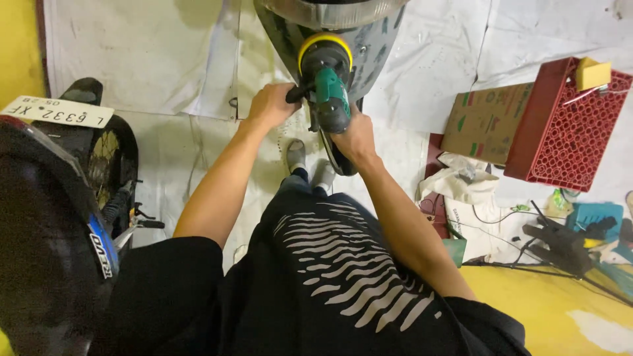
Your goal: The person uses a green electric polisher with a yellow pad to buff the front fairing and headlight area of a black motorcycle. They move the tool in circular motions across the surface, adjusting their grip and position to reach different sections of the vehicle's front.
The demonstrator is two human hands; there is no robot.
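The left hand is closing around the black side handle of a green electric polisher, and the right hand is gripping the rear body of the tool with its fingers wrapped under it. The polisher is lying at 12 o'clock from the person, and its yellow pad is pressing against the grey front panel of a scooter. Just behind the hands, at 6 o'clock, the scooter's front wheel is standing between the person's two light shoes, so little room is remaining there. At 9 o'clock another motorcycle is standing close to the left arm. At 3 o'clock a red plastic crate is leaning, holding a yellow sponge, beside a flat cardboard box. White sheets are covering the floor between them.
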